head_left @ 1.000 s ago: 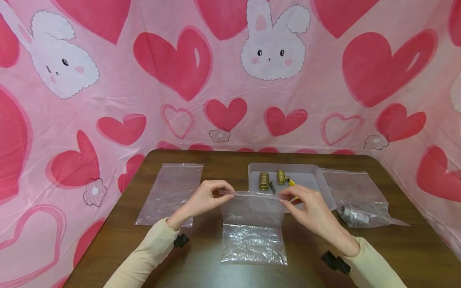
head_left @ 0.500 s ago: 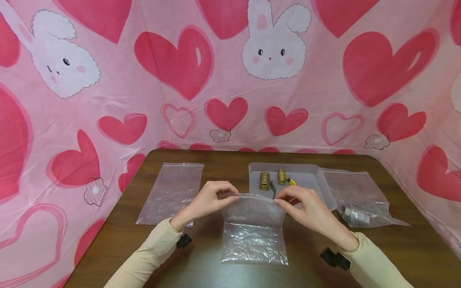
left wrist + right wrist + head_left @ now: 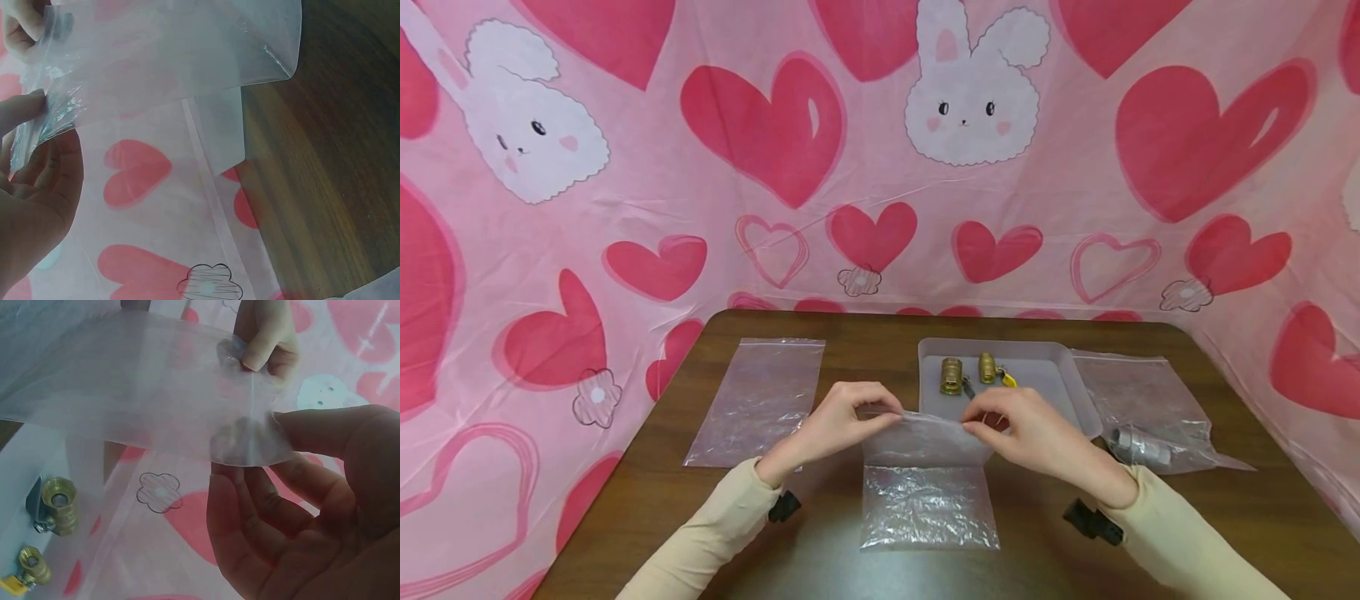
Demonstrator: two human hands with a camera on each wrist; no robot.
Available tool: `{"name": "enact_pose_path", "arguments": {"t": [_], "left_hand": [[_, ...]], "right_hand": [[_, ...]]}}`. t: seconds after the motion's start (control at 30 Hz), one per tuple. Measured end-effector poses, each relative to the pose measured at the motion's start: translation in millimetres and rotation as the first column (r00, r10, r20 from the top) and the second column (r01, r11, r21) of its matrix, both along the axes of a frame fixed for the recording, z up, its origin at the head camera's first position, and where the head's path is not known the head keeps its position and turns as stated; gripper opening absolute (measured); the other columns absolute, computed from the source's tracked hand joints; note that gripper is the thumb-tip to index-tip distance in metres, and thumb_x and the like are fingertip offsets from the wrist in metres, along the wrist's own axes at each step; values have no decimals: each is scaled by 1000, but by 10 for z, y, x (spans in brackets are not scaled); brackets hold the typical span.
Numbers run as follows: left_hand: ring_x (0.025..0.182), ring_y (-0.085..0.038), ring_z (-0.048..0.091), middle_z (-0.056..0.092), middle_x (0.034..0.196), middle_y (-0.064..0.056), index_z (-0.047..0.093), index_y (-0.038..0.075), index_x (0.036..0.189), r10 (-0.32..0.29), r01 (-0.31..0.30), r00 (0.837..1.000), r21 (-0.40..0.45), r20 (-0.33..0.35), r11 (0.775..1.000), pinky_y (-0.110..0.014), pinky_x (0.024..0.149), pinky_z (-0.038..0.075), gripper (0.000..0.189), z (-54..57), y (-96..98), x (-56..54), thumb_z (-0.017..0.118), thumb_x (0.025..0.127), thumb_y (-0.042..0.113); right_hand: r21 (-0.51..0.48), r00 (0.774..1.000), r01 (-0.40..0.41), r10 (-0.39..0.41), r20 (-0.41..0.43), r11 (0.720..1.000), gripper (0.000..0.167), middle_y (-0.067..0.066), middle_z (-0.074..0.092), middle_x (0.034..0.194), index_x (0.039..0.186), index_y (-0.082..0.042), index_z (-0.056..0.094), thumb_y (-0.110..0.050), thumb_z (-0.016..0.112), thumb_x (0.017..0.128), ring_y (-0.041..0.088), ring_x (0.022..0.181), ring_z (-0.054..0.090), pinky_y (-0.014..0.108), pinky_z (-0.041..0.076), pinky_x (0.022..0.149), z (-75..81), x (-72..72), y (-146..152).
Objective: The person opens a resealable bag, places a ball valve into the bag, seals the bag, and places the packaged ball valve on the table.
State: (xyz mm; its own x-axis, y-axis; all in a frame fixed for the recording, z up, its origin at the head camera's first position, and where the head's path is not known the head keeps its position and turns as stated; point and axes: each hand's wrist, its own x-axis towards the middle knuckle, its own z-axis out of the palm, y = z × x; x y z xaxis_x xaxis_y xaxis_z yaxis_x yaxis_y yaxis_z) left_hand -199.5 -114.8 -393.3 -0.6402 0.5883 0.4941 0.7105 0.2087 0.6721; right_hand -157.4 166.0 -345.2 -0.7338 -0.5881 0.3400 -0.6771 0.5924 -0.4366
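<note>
A clear zip-top bag (image 3: 925,500) hangs from both hands at the middle of the table, its lower part lying on the wood. My left hand (image 3: 850,417) pinches the zip edge near its left end, thumb against the fingers. Toward the other end of that edge, my right hand (image 3: 1026,425) pinches the plastic the same way. The right wrist view shows the zip strip (image 3: 252,419) running between the two hands. Behind the bag, a brass valve (image 3: 951,377) with a grey lever and a smaller brass valve (image 3: 987,367) with a yellow lever stand in the tray.
The shallow translucent tray (image 3: 1060,383) sits behind my right hand. A flat clear bag (image 3: 767,392) lies at the back left. At the right, another clear bag (image 3: 1135,392) holds a grey metal fitting (image 3: 1142,447). A pink cloth with hearts surrounds the table.
My right hand has slid left along the zip edge, and my left hand has shifted slightly right, bringing the hands closer. The bag's top edge has dropped a little.
</note>
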Motion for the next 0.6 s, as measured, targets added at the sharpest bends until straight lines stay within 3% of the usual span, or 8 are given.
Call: {"name": "enact_pose_path", "arguments": {"t": [0.17, 0.37, 0.6], "left_hand": [[81, -7, 71, 75, 88, -1, 74, 12, 93, 1, -2, 1000, -38, -26, 999, -24, 75, 60, 4, -12, 3, -1, 74, 89, 11], [81, -3, 68, 74, 87, 1, 74, 14, 92, 4, -11, 996, -81, -89, 997, -28, 73, 60, 7, -11, 2, -3, 76, 87, 10], [84, -6, 69, 74, 92, 0, 72, 11, 97, -23, 5, 988, -116, -156, 993, -17, 75, 58, 15, 25, 10, 2, 78, 84, 6]], "right_hand": [[89, 997, 29, -22, -69, 996, 7, -11, 69, 79, 88, -16, 74, -9, 72, 87, -4, 69, 55, 19, 50, 61, 15, 9, -39], [166, 995, 68, -56, -79, 984, 10, -12, 69, 76, 87, -17, 75, -9, 71, 88, -5, 64, 52, 18, 47, 59, 45, 35, -88], [220, 990, 65, -36, -135, 973, 13, -11, 66, 75, 86, -17, 72, -4, 71, 84, 0, 66, 54, 18, 45, 56, 61, 57, -119]]}}
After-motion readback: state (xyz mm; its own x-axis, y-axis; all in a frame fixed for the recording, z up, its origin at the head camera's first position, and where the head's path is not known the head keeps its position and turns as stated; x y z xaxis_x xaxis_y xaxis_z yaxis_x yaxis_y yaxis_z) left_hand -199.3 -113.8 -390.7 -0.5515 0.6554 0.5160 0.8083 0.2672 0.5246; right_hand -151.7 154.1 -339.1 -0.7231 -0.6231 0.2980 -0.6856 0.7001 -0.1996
